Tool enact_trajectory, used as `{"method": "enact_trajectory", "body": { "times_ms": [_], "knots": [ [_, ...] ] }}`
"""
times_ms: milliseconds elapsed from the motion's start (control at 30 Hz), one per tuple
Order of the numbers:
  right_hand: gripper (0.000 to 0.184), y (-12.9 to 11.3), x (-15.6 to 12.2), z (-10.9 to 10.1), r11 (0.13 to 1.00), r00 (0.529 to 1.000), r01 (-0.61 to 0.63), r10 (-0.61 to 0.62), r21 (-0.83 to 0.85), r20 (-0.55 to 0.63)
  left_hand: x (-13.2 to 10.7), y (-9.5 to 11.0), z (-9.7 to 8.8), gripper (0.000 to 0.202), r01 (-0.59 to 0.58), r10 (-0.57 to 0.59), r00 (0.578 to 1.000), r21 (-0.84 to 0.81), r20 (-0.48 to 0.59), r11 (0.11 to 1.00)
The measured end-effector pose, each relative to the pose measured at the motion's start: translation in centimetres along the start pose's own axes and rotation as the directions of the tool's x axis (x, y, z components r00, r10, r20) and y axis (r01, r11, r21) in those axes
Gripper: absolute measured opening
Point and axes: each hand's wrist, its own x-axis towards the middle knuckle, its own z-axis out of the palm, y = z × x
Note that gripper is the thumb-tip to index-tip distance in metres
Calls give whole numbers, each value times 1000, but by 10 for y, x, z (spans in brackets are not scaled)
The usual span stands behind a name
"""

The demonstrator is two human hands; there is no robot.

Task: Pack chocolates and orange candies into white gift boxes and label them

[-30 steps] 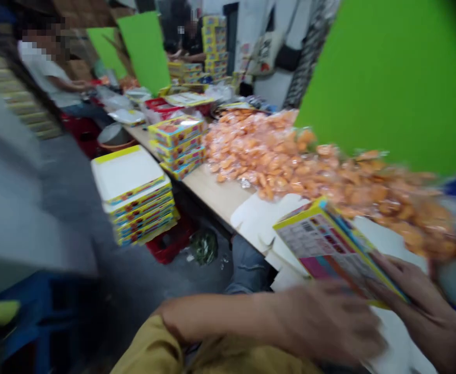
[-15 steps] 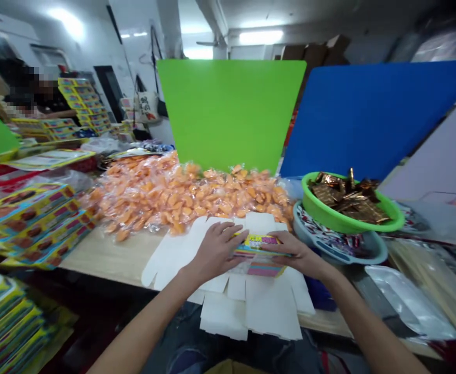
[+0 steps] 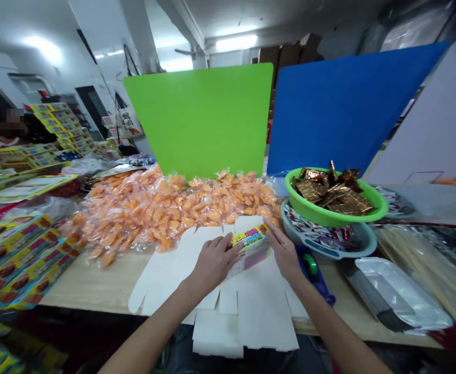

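A small printed carton in yellow, pink and blue stands tilted on a flat white die-cut card blank on the wooden table. My left hand grips its lower left side, and the fingertips of my right hand press its right end. The hands hide part of the carton. Just behind the blank lies a large heap of orange wrapped sweets in clear plastic, close to my hands but not touching them.
To the right are a green basin of bronze-foiled packets, a grey-blue tray of wrapped sweets, a blue tape dispenser and a foil tray. Printed boxes are stacked at left. A co-worker sits far left, behind green and blue boards.
The view has swung slightly left and settled, with less blur. The carton now tilts more, its yellow end raised, and my right hand has shifted to that end.
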Motion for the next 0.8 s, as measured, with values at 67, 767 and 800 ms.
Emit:
{"method": "enact_trajectory", "body": {
  "times_ms": [67, 767, 800],
  "knots": [
    [44, -1, -1, 10, 981, 990, -70, 91, 179, -110, 6, -1, -4, 36, -56, 57, 997, -15, 52, 998],
    [29, -6, -93, -132, 623, 961, -233, 31, -747, -274, 23, -18, 9, 39, -192, 202, 975, -101, 96, 976],
    [29, -1, -97, -133, 624, 953, -272, 71, -732, -293, 23, -18, 8, 39, -194, 203, 975, -109, 87, 975]
  ]
}}
